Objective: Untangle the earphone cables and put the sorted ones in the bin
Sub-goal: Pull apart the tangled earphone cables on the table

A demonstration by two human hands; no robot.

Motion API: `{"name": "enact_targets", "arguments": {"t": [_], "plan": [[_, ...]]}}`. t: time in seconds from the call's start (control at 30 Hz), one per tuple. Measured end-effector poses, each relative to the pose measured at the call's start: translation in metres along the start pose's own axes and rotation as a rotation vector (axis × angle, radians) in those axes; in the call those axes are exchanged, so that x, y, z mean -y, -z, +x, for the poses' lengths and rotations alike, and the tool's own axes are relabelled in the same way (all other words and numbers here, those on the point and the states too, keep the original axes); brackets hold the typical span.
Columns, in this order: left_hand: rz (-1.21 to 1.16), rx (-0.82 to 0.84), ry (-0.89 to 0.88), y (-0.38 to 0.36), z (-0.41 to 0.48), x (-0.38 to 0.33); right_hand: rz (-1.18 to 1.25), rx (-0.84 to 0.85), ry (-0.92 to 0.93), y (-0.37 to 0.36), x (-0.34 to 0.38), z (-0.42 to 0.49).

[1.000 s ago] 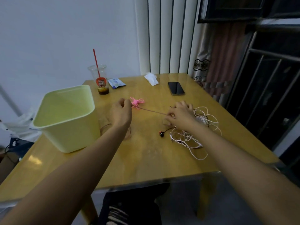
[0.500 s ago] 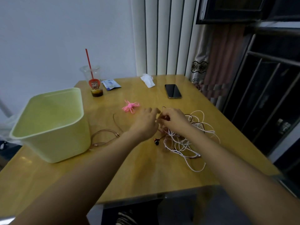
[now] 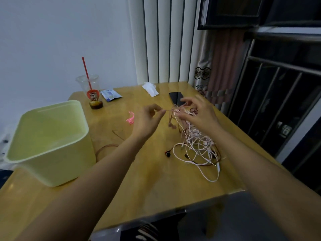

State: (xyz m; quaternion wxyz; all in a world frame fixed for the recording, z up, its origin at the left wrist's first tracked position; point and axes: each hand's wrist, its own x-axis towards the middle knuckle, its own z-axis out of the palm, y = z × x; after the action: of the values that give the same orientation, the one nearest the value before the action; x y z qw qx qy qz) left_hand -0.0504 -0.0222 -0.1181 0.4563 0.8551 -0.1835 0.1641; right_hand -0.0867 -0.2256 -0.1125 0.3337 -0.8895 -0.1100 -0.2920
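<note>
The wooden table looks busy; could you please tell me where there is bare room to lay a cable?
Free: the near strip between the bin and the earphone cable tangle, and the patch bordered by packet, tissue and pink cord. Crowded: the right side, from the tangle to the phone.

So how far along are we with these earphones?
Early. Done: one brown cable lies apart beside the bin, whose visible interior shows nothing. In hand: the left hand pinches a strand from the tangle that the right hand lifts. Left: most of the white, pink and dark cables are knotted; none is binned.
</note>
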Motion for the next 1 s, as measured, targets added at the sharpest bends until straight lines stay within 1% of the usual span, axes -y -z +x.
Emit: {"name": "enact_targets", "arguments": {"t": [0.03, 0.07, 0.1, 0.13, 0.17, 0.2, 0.23, 0.3, 0.33, 0.43, 0.5, 0.53, 0.57, 0.6, 0.67, 0.7, 0.73, 0.8, 0.87, 0.93, 1.0], "plan": [[-0.03, -0.041, 0.002, 0.002, 0.003, -0.004, -0.002, -0.052, 0.03, 0.004, 0.002, 0.001], [-0.032, -0.063, 0.008, 0.003, 0.004, -0.006, 0.004, -0.058, 0.015, 0.006, 0.003, 0.0], [-0.016, -0.055, 0.028, 0.003, 0.004, -0.005, 0.021, -0.003, -0.052, 0.006, 0.001, -0.002], [0.01, -0.008, 0.068, 0.003, 0.002, -0.001, 0.043, 0.111, -0.152, 0.005, -0.001, -0.007], [0.038, 0.062, 0.113, 0.001, -0.001, 0.004, 0.054, 0.228, -0.246, 0.002, -0.004, -0.012], [0.066, 0.127, 0.151, -0.002, -0.005, 0.009, 0.071, 0.284, -0.305, 0.0, -0.008, -0.017], [0.097, 0.164, 0.17, -0.005, -0.009, 0.012, 0.114, 0.261, -0.329, -0.001, -0.011, -0.021], [0.14, 0.183, 0.182, -0.004, -0.013, 0.014, 0.209, 0.135, -0.332, 0.003, -0.008, -0.021], [0.139, 0.208, 0.2, -0.002, -0.013, 0.013, 0.205, 0.112, -0.324, 0.005, -0.005, -0.018], [0.139, 0.356, 0.256, 0.003, -0.012, 0.004, 0.114, 0.163, -0.285, 0.005, 0.001, -0.011], [0.199, 0.448, 0.266, 0.004, -0.011, 0.002, 0.112, 0.16, -0.255, 0.0, 0.005, -0.009], [0.225, 0.489, 0.275, 0.004, -0.011, 0.001, 0.12, 0.189, -0.257, -0.003, 0.008, -0.009], [0.248, 0.527, 0.28, 0.005, -0.01, 0.001, 0.123, 0.26, -0.268, -0.006, 0.009, -0.008], [0.271, 0.566, 0.285, 0.006, -0.01, 0.003, 0.101, 0.368, -0.285, -0.009, 0.011, -0.009], [0.296, 0.634, 0.29, 0.008, -0.01, 0.004, -0.015, 0.622, -0.319, -0.014, 0.014, -0.011], [0.295, 0.663, 0.292, 0.008, -0.011, 0.003, -0.065, 0.705, -0.317, -0.016, 0.015, -0.012], [0.281, 0.688, 0.296, 0.008, -0.012, 0.003, -0.078, 0.732, -0.305, -0.019, 0.015, -0.012], [0.222, 0.708, 0.32, 0.004, -0.014, 0.003, 0.0, 0.676, -0.282, -0.025, 0.015, -0.013], [0.101, 0.686, 0.383, -0.001, -0.017, 0.001, 0.104, 0.578, -0.267, -0.031, 0.015, -0.013], [-0.065, 0.616, 0.458, -0.005, -0.02, -0.002, 0.19, 0.506, -0.25, -0.033, 0.014, -0.013], [-0.174, 0.529, 0.497, -0.007, -0.02, -0.003, 0.28, 0.483, -0.275, -0.03, 0.017, -0.014]]}}
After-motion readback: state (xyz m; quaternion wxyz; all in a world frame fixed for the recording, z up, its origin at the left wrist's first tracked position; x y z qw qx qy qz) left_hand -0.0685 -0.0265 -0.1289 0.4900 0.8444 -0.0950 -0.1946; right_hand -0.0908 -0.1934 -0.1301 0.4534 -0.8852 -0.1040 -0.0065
